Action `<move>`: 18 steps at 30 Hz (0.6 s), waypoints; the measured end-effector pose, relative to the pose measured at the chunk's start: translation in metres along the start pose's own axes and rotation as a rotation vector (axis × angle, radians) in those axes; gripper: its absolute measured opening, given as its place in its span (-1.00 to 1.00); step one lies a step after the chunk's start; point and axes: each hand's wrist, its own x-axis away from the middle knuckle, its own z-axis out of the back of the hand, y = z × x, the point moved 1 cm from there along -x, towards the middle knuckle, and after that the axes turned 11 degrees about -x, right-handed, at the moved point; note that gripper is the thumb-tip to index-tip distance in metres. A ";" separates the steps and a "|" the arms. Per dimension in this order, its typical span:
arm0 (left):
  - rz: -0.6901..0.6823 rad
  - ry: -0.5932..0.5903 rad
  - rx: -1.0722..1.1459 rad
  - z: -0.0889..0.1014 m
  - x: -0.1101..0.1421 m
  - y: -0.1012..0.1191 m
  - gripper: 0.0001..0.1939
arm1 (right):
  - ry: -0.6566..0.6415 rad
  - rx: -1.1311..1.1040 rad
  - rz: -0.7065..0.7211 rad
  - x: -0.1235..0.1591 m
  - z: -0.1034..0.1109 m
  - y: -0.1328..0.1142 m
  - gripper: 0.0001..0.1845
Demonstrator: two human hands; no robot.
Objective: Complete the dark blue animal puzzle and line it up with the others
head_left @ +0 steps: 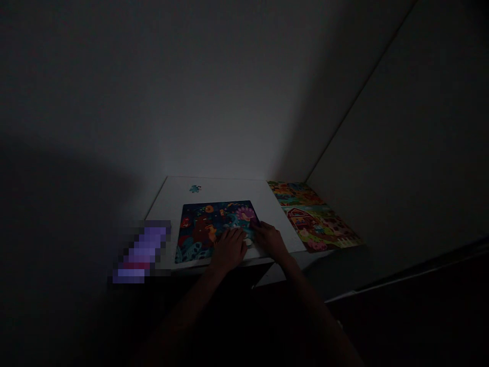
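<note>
A dark blue jigsaw puzzle (pixel 200 224) with colourful animals, among them a pink peacock, lies near the front of a white table. My left hand (pixel 230 247) rests palm down on its lower middle, fingers stretched out over the picture. Over the puzzle's right edge is my right hand (pixel 270 238), its fingers bent together and pointing left; what lies under the fingertips is hidden. Between the hands a small pale patch (pixel 248 241) shows, too dim to tell whether it is a gap or a piece. A loose teal puzzle piece (pixel 194 188) lies toward the back left.
Two more colourful pictures, a farm scene (pixel 319 227) and an orange-green one (pixel 294 193), lie at the table's right side. A blurred purple item (pixel 143 252) is at the left edge. White walls (pixel 229 127) close in the back and right. The room is very dark.
</note>
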 end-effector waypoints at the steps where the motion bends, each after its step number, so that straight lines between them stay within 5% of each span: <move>1: -0.002 0.006 -0.002 0.000 0.000 0.000 -0.70 | 0.015 -0.007 -0.024 -0.001 0.000 0.002 -0.59; 8: -0.010 0.014 -0.004 0.002 0.006 0.000 -0.75 | 0.031 0.005 -0.072 -0.035 0.005 -0.007 -0.64; 18: -0.081 0.043 0.032 -0.004 0.013 0.000 -0.78 | -0.163 -0.153 0.186 -0.125 -0.024 -0.051 -0.70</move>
